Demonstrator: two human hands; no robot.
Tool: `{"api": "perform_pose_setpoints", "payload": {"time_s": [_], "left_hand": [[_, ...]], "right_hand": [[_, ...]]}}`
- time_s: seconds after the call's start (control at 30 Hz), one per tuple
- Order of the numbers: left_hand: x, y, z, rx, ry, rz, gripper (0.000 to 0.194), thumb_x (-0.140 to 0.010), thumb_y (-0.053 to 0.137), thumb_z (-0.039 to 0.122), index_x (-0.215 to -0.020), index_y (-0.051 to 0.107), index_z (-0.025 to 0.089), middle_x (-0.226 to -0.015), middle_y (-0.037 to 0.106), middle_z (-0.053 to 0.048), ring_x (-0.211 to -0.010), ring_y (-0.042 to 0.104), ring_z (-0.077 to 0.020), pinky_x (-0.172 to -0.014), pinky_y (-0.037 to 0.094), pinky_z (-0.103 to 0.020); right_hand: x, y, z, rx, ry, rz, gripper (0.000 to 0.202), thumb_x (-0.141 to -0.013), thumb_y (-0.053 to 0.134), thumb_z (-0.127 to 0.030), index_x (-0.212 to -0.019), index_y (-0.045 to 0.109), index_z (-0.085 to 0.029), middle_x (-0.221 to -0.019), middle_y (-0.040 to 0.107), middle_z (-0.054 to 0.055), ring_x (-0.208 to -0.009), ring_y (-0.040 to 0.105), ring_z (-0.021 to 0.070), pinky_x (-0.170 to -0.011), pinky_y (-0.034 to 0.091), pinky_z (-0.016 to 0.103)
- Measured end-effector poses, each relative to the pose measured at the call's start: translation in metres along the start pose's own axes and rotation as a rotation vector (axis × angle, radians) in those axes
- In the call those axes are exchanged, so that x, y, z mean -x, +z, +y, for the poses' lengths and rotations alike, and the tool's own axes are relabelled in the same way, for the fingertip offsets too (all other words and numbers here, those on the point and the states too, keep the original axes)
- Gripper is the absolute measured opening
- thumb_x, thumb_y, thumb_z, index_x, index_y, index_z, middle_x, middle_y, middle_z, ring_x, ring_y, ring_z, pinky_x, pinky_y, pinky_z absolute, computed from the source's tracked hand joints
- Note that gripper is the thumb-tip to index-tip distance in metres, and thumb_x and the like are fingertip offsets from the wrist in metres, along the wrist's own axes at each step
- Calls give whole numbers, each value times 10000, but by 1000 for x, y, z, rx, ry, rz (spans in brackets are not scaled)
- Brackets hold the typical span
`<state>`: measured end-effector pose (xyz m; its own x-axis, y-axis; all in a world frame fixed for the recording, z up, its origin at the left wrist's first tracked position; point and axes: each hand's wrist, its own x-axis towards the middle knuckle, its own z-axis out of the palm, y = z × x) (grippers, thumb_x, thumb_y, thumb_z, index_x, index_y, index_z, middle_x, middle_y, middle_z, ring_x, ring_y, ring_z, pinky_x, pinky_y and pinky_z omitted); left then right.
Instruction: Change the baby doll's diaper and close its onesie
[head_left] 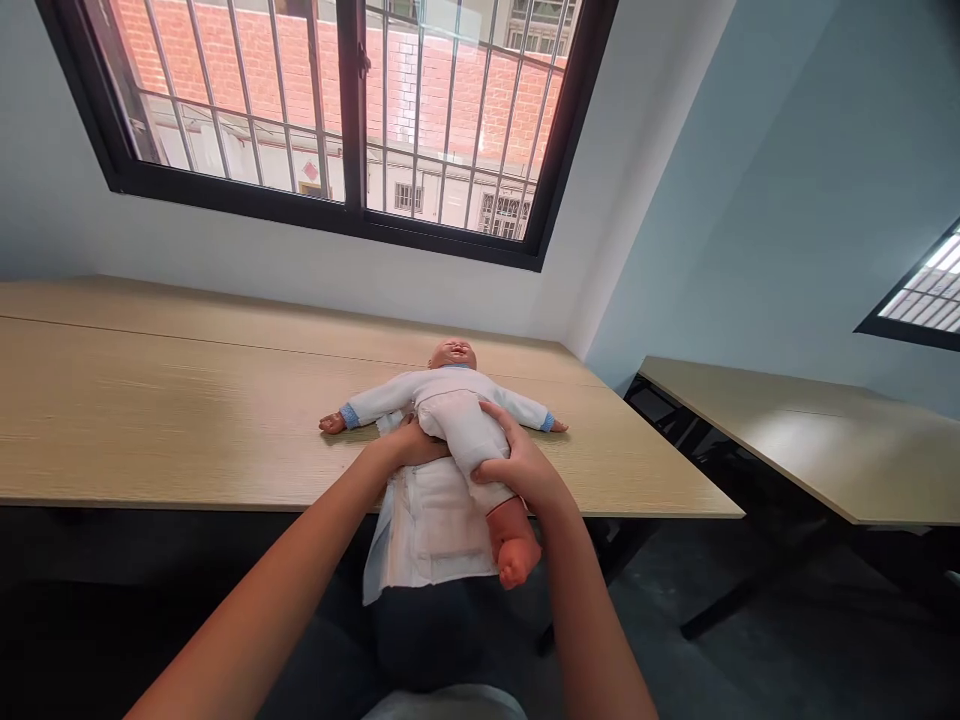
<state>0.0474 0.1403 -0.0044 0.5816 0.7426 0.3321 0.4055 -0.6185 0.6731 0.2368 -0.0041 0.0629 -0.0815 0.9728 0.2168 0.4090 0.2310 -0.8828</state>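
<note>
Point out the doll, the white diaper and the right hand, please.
Doll [456,382]: head view, on its clothed chest.
White diaper [450,530]: head view, on its lower middle.
Right hand [529,470]: head view, on the middle of the hand.

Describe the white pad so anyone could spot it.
Below the large window, a doll lies on a table. From beneath the doll, a white pad extends past the front edge; its flat, squared end sets it apart from the doll's white clothing.

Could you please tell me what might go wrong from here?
The white diaper hangs past the near edge of the table, so it might slip down. The right hand holds a leg of the doll; a looser grip could let it drop. The left hand, partly hidden by that leg, might drag the diaper askew.
</note>
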Motion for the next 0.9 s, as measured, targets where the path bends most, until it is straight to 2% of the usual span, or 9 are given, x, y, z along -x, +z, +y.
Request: {"api": "perform_pose_setpoints", "payload": {"time_s": [0.13,0.27,0.4,0.47,0.53,0.6,0.7,0.8,0.9], "left_hand": [[3,-13,10,-51,104,-65,538,-864,523,436,-1172,656,16,-1416,579,-190,-1281,548,-332,-1045,449,-359],[30,-32,12,-60,9,-66,411,-904,435,349,-1036,727,92,-1127,740,-101,-1025,677,-285,-909,525,-363],[79,-35,21,15,-80,118,368,-940,461,358,-1178,681,184,-1206,702,-88,-1116,646,-274,-970,513,-408],[99,-29,36,104,-89,250,413,-932,520,381,-1289,600,189,-1293,648,-103,-1202,603,-270,-1035,481,-417],[110,-20,58,231,-129,260,457,-960,491,426,-1356,524,199,-1251,650,-106,-1101,651,-247,-948,530,-394],[111,-9,79,309,-209,181,528,-968,474,488,-1425,437,227,-1258,635,-110,-1013,679,-241,-864,555,-383],[103,9,99,192,-318,177,801,-848,647,520,-1508,321,204,-1329,593,-159,-1125,643,-320,-912,529,-431],[92,19,101,55,-376,261,968,-734,734,420,-1536,263,153,-1377,557,-198,-1218,581,-379,-962,493,-471],[88,8,92,95,-376,282,878,-713,681,308,-1504,329,161,-1320,606,-165,-1142,628,-339,-907,517,-422]], "right_hand": [[3,4,1,63,-12,7,937,-648,759,-187,-1516,414,-259,-1480,488,104,-1285,536,342,-990,513,442],[6,9,7,97,-8,-17,970,-662,781,-209,-1542,376,-259,-1498,468,121,-1301,530,349,-1010,498,454],[8,14,17,129,-73,-42,993,-690,818,-323,-1559,338,-296,-1548,416,120,-1359,479,351,-1060,450,482],[10,17,17,154,-76,-58,996,-720,808,-425,-1571,303,-312,-1573,386,108,-1395,440,344,-1100,409,503],[12,18,15,183,-51,-78,975,-768,753,-527,-1584,271,-303,-1584,371,105,-1424,403,337,-1134,369,522],[14,19,13,200,-23,-85,903,-834,672,-561,-1590,262,-287,-1579,383,105,-1436,386,327,-1152,347,527],[16,18,14,184,-35,-80,719,-914,583,-416,-1571,316,-295,-1562,417,73,-1430,400,283,-1175,331,487],[16,13,19,154,-93,-81,655,-893,560,-257,-1526,399,-298,-1553,437,35,-1424,414,236,-1195,315,428],[14,0,27,151,-96,-44,697,-849,590,-233,-1519,405,-283,-1564,421,37,-1432,401,238,-1199,309,419]]}}
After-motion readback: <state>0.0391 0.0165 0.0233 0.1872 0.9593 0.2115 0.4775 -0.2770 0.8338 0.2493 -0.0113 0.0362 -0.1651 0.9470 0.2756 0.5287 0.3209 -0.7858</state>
